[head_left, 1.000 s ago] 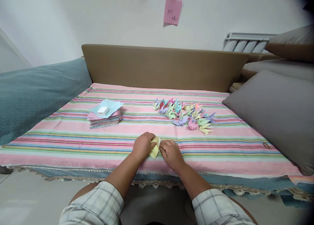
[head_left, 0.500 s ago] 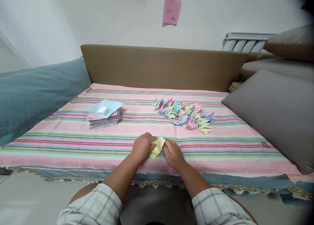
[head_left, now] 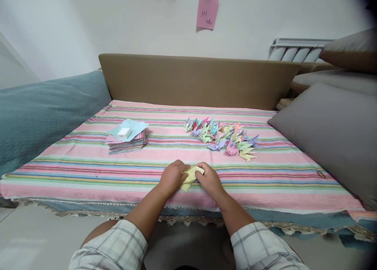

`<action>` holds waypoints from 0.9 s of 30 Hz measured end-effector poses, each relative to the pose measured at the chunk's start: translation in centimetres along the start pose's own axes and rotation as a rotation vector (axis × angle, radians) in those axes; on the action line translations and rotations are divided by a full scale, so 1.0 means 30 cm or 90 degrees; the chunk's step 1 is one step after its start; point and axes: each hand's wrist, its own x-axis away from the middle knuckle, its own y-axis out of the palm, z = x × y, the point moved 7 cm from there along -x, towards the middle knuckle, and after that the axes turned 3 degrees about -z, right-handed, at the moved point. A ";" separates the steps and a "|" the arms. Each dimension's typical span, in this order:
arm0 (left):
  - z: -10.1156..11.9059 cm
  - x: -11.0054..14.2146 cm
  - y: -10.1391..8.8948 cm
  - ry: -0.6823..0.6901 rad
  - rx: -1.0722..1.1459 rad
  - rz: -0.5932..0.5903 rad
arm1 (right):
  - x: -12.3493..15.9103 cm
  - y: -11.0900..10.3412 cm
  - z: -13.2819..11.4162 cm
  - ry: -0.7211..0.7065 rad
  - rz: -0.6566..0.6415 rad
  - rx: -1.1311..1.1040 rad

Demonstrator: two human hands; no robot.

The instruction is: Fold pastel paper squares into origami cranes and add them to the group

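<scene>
A partly folded sheet of yellow origami paper (head_left: 191, 176) lies between my hands near the front of the seat. My left hand (head_left: 173, 175) grips its left side, thumb on top. On the right, my right hand (head_left: 208, 179) pinches a flap that stretches towards it between thumb and fingers. A lower corner of the paper points down towards me. Beyond my right hand is a group of several folded paper cranes (head_left: 218, 145) in many colours. To the far left stands a stack of paper sheets (head_left: 126, 145) with a small white block (head_left: 124, 133) on top.
A striped pink cloth (head_left: 88, 183) covers the sofa seat, with a brown backrest (head_left: 188, 81) behind. Grey cushions (head_left: 330, 136) lean at the right, and a blue-covered armrest (head_left: 53, 112) is at the left. A small brown object (head_left: 321, 174) lies near the cushion.
My right hand has drawn a flap of the yellow paper out to the right, so the paper spreads wider. My left hand has stayed almost in place, holding it.
</scene>
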 end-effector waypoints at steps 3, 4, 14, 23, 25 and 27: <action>-0.001 -0.001 0.002 0.004 0.013 0.001 | -0.004 0.002 -0.009 -0.006 -0.017 -0.024; 0.000 -0.001 0.002 0.006 0.017 0.004 | -0.006 0.002 -0.013 -0.006 -0.024 -0.030; -0.054 0.005 -0.034 -0.041 0.073 0.008 | -0.021 -0.013 -0.011 0.017 -0.007 0.063; -0.072 0.028 -0.063 -0.066 0.082 -0.013 | -0.010 -0.011 -0.012 0.007 0.000 0.094; -0.085 0.034 -0.063 -0.076 0.081 -0.034 | -0.011 -0.010 -0.012 0.002 0.002 0.096; -0.099 0.039 -0.060 -0.086 0.080 -0.059 | -0.012 -0.009 -0.010 0.001 0.005 0.103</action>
